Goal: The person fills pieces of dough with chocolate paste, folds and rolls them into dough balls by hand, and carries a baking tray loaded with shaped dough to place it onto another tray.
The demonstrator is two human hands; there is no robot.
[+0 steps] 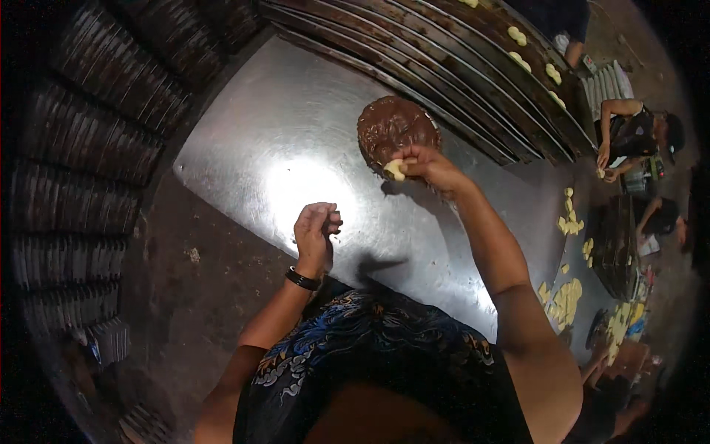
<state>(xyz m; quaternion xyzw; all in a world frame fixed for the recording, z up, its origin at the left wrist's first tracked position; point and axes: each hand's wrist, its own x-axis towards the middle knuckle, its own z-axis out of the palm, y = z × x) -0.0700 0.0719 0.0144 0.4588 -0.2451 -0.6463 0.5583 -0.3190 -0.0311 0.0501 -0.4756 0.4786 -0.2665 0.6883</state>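
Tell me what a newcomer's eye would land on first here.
Probably the round mass of brown paste near the middle of the shiny table, with the right hand pinching a pale dough piece at its near edge. Next, perhaps, the white glare left of it, then the dark trays ranked across the upper right.

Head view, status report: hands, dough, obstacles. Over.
Right hand pinching dough at brown paste's near edge. Left hand apart, loosely curled. Trays beyond paste, seemingly not blocking.
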